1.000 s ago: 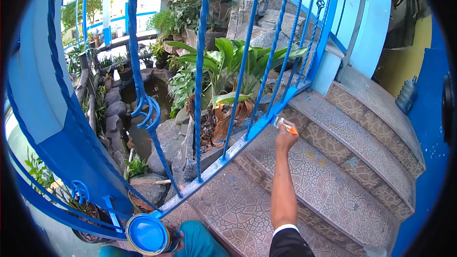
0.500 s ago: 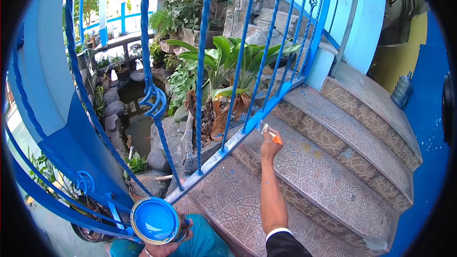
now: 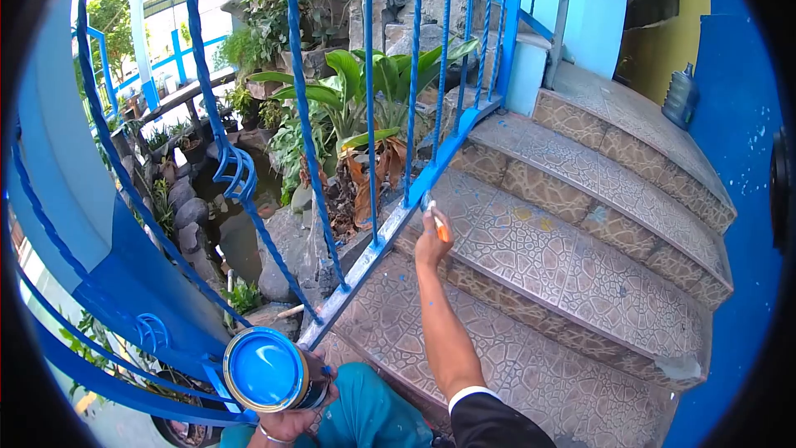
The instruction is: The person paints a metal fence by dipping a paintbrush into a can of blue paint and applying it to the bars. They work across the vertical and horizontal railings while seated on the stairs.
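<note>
My right hand [image 3: 432, 239] is closed around a paintbrush [image 3: 442, 230] with an orange-tipped handle. Its bristles are at the side of the railing's bottom rail [image 3: 365, 259]. Up the slope from the brush that rail is bright blue; lower down it looks pale with bluish patches. Low in the view, my left hand [image 3: 292, 425] grips an open can of blue paint [image 3: 267, 369] from below and the side. The can is tilted a little toward me, and blue paint shows inside its rim. Twisted blue bars [image 3: 308, 129] rise from the rail.
Tiled steps [image 3: 531, 232] curve up to the right of the rail. Behind the bars lie a rock-edged pond [image 3: 240, 241] and a broad-leaved plant [image 3: 365, 87]. A large plastic water bottle [image 3: 679, 98] stands on the upper step by the blue wall [image 3: 742, 224].
My right hand with the paintbrush has moved a little down along the rail, toward me. The view has shifted slightly to the right. My left hand still holds the paint can.
</note>
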`<control>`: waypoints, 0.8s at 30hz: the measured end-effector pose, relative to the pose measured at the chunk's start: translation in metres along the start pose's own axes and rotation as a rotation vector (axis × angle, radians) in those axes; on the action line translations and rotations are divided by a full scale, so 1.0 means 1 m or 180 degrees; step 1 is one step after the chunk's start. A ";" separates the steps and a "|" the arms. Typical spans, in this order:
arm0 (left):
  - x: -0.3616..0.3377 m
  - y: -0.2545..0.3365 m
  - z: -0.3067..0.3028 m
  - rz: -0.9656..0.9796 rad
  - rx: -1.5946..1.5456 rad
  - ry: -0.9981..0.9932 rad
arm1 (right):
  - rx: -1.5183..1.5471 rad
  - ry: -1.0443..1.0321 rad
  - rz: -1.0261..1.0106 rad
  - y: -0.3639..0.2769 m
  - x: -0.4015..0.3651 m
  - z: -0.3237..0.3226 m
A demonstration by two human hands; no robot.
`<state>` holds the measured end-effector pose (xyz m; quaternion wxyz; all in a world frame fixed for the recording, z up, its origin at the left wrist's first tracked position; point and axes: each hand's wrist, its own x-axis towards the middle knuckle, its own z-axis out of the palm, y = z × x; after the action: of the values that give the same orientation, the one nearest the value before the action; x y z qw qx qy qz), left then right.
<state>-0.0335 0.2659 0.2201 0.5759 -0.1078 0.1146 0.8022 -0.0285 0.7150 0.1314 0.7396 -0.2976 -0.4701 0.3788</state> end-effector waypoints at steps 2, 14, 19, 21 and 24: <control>0.005 0.002 -0.004 0.0008 0.0220 -0.0235 | 0.0191 -0.0005 0.0431 -0.002 -0.014 -0.013; 0.015 0.004 -0.004 0.0023 0.0476 -0.0420 | 0.0490 0.0439 0.0219 0.016 0.074 0.009; 0.012 0.000 -0.001 0.0092 0.0301 -0.0479 | 0.0496 0.0211 0.0420 0.027 0.007 0.011; 0.012 0.000 -0.004 0.0070 0.0230 -0.0435 | 0.0664 0.0186 0.0555 0.028 -0.017 0.004; 0.013 0.000 -0.006 0.0075 0.0103 -0.0380 | 0.0712 0.0022 0.0740 0.007 -0.043 -0.015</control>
<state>-0.0371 0.2753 0.2102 0.5739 -0.0491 0.0943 0.8120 -0.0286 0.6815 0.1004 0.7208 -0.2672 -0.3849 0.5108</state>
